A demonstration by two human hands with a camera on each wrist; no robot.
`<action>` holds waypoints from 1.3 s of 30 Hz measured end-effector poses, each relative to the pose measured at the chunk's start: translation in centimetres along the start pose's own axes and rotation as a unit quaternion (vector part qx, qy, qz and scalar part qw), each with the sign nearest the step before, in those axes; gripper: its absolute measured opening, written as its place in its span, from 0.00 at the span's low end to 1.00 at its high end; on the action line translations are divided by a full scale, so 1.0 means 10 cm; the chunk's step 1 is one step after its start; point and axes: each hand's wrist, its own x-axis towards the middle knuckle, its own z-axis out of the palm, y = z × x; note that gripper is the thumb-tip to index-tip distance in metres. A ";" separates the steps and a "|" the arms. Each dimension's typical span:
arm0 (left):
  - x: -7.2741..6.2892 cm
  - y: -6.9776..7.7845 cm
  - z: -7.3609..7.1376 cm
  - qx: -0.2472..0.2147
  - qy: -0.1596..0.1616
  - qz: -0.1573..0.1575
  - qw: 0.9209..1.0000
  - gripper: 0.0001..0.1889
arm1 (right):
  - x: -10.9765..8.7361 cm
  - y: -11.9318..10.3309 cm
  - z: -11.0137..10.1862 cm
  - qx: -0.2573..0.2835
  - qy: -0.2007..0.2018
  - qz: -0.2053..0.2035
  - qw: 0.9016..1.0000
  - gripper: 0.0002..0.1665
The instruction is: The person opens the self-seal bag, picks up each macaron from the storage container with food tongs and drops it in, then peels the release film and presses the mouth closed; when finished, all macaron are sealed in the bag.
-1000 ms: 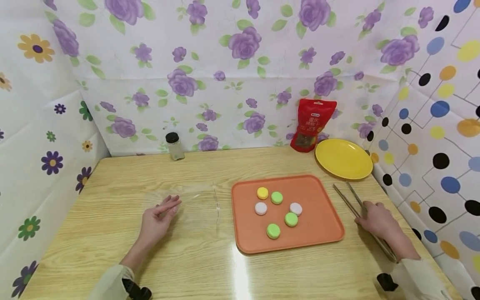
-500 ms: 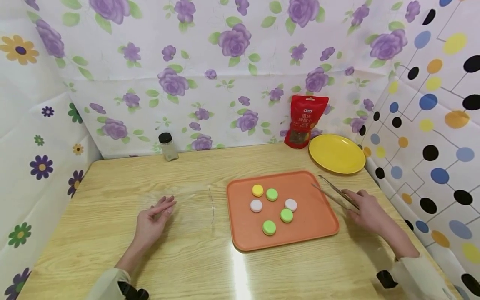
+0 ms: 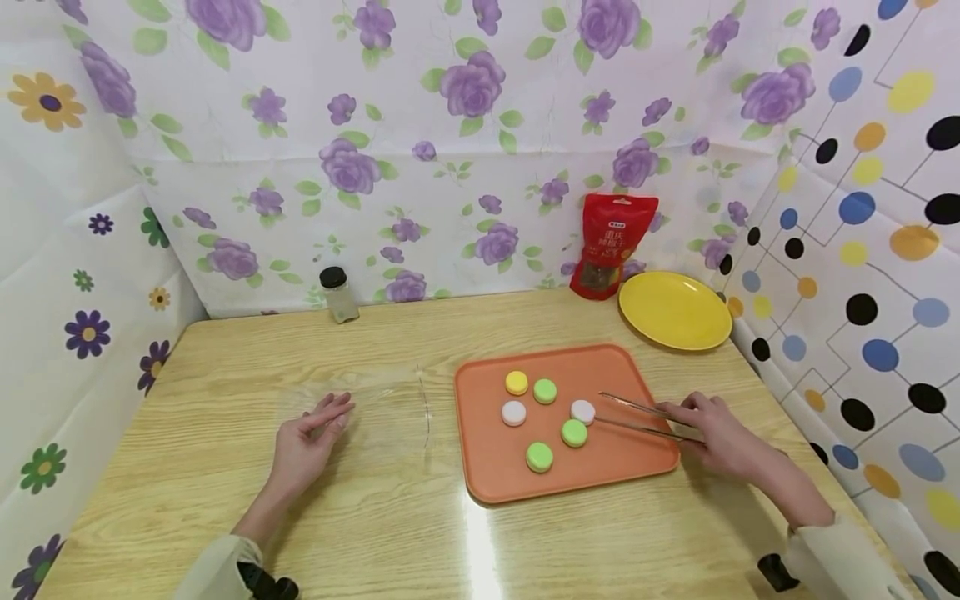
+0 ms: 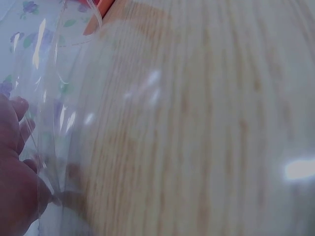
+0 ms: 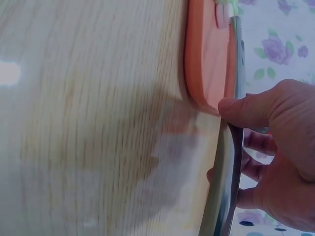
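My right hand [image 3: 723, 437] grips a pair of metal tongs [image 3: 641, 407] over the right edge of the orange tray [image 3: 630, 467]. The tongs' arms stand apart. One tip ends close beside a white macaron [image 3: 582, 411]; whether it touches cannot be told. A green macaron [image 3: 574, 432] lies against that white one. On the tray are also another white macaron [image 3: 513, 412], a yellow one [image 3: 517, 382] and more green ones [image 3: 539, 457]. On the left, my left hand [image 3: 306, 446] pinches the edge of a clear plastic bag [image 4: 49, 123], whose outline is faint in the head view.
A yellow plate [image 3: 675, 310] lies at the back right, next to a red food pouch [image 3: 611, 246] standing against the flowered backdrop. A small black-lidded jar [image 3: 340, 296] stands at the back left. Patterned sheets [image 3: 862, 275] close off both sides of the wooden table [image 3: 360, 533].
My right hand has lifted the tongs from the table right of the tray and swung them left, their tips now over the tray. The left hand holds its place. The view shifted slightly.
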 end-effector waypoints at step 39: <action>-0.01 0.03 -0.04 -0.013 -0.010 0.010 1.000 0.09 | 0.18 -0.09 0.15 0.026 0.016 0.018 0.999 0.32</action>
